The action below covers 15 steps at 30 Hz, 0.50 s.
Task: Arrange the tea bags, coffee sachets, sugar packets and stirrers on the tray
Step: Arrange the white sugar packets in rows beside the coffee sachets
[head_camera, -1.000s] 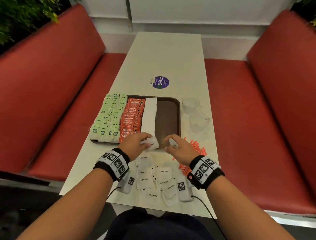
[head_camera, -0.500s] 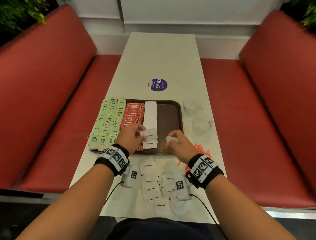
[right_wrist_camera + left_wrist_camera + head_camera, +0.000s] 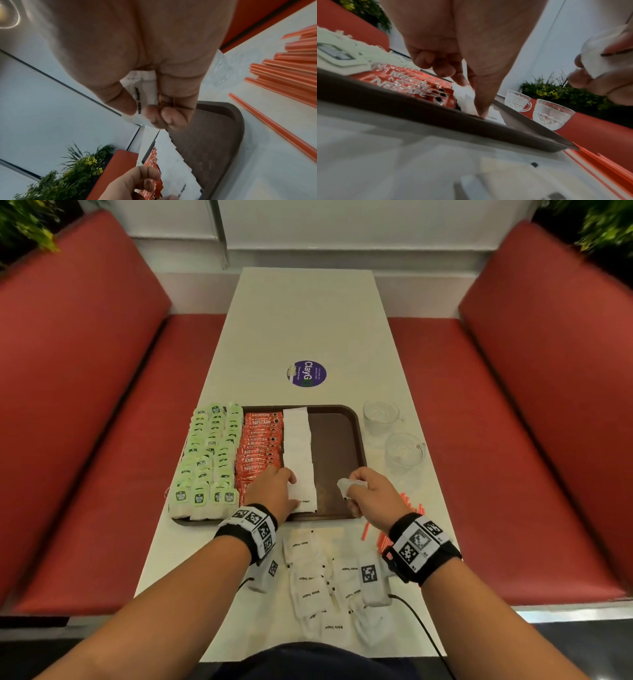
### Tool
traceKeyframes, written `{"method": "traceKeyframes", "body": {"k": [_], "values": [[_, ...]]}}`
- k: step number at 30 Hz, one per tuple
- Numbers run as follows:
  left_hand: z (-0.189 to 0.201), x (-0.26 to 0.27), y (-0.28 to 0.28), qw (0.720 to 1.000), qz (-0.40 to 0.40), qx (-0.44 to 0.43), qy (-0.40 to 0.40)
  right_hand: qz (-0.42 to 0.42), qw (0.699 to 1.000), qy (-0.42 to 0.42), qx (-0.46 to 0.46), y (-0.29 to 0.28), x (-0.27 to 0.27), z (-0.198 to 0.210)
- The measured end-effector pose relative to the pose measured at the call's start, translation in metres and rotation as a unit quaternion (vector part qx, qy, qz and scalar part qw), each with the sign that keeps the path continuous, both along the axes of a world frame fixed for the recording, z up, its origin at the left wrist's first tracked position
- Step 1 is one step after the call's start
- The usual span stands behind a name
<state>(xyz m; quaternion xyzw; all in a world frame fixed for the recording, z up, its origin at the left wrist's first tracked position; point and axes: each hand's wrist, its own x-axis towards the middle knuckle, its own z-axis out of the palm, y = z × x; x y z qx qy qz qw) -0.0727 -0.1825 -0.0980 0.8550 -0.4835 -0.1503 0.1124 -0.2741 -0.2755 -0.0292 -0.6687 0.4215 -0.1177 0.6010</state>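
**Sugar column nearly down the tray, one packet in hand**

Now the brown tray [image 3: 337, 440] sits on the white table [image 3: 305, 320], and everything else is placed against it. On the tray's left part lie rows of green tea bags [image 3: 205, 453], some overhanging its left rim. Just right of them runs a column of red Nescafe sachets [image 3: 258, 446], and touching that column on its right is a line of overlapping white sugar packets [image 3: 298, 446] reaching from the tray's far rim to its near rim. The tray's right part is bare.

At the near end of the sugar line, the left hand [image 3: 274, 491] rests on the last packets; its grip is loosely curled, fingertips pressing down on the paper, thumb tip at the tray's near rim.

Above the tray's near right corner, the right hand [image 3: 371, 494] has its grip pinching a single white sugar packet [image 3: 145, 92] between thumb and curled fingers.

Nearer than the tray, loose white sugar packets [image 3: 315, 580] lie scattered on the table. Orange stirrers [image 3: 394, 525] lie beside the tray's near right corner. Two glass cups [image 3: 404, 451] stand just right of the tray, and a round purple sticker [image 3: 307, 373] lies beyond its far rim.
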Motion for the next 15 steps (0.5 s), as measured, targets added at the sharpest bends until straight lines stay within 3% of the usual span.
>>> {"method": "traceKeyframes", "body": {"k": [5,10,15], "values": [[0.001,-0.006,-0.003,0.99,-0.115,0.061,-0.061,0.0,1.0,0.02,-0.01,-0.001,-0.003,-0.007],[0.005,-0.005,-0.01,0.986,-0.12,0.063,-0.093,0.023,0.998,0.032,-0.051,0.001,-0.002,-0.006],[0.012,-0.001,-0.015,0.989,-0.12,0.054,-0.071,0.025,0.998,0.033,-0.057,0.002,0.0,-0.009]]}}
